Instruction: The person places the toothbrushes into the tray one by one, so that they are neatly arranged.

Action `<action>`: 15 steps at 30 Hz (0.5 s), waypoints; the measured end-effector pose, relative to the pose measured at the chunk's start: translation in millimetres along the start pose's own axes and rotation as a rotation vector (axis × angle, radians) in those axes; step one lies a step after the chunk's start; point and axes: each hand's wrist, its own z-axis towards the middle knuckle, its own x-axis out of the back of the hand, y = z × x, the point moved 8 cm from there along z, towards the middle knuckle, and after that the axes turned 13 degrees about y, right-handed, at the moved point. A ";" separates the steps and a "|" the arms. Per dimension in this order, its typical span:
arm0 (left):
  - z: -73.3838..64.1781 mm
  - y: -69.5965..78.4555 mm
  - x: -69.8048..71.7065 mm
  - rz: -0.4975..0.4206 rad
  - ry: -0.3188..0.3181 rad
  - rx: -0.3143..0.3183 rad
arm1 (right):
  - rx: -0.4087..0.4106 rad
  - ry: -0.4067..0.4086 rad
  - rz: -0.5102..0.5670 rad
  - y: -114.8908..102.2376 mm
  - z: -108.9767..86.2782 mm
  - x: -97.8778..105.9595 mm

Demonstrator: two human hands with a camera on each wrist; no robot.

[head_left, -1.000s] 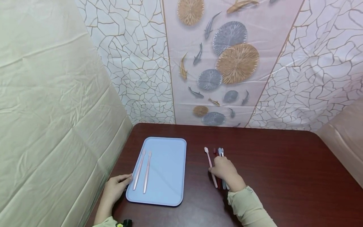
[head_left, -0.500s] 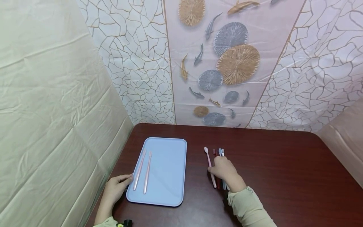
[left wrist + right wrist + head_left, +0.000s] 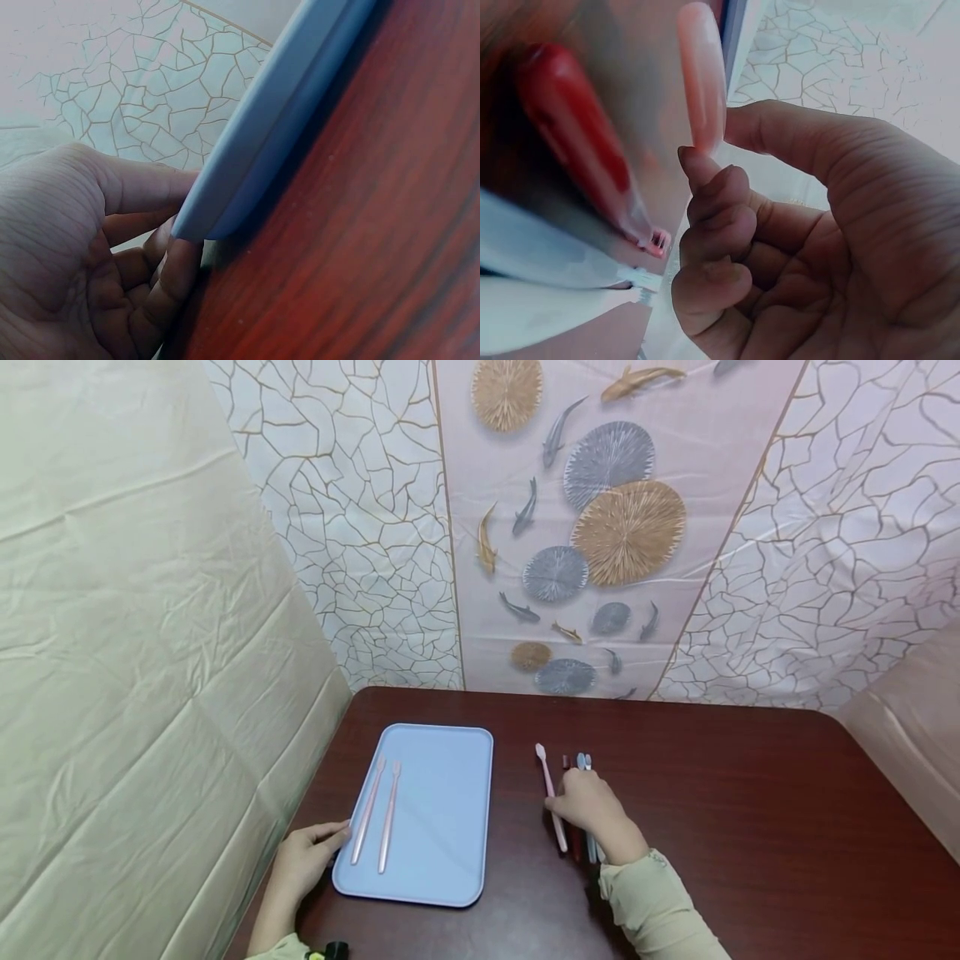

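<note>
The table (image 3: 750, 810) is lying under both hands. The tray (image 3: 442, 827) is sitting just right of the left hand (image 3: 303, 856), whose thumb and fingers are pinching its rim. The right hand (image 3: 596, 806) is pinching a pink brush (image 3: 703, 82) between thumb and forefinger. Two more pink brushes (image 3: 367, 811) are lying on the tray, near the left hand. A red brush (image 3: 581, 135), a blue brush (image 3: 540, 244) and a white brush (image 3: 540, 315) are lying below the right hand.

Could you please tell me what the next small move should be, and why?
Probably move the pink toothbrush left toward the blue tray: the right hand already pinches its handle, two similar toothbrushes lie on the tray with bare space to their right, and the left hand grips the tray's edge, which should help keep it steady.
</note>
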 end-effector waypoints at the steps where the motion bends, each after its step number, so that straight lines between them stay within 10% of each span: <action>1: -0.2 0.0 -0.2 0.000 0.000 0.000 | 0.004 0.001 0.003 -1.6 0.0 0.3; 15: 0.4 0.4 -0.3 0.005 -0.005 -0.004 | 0.043 -0.021 0.101 -42.7 12.5 -11.6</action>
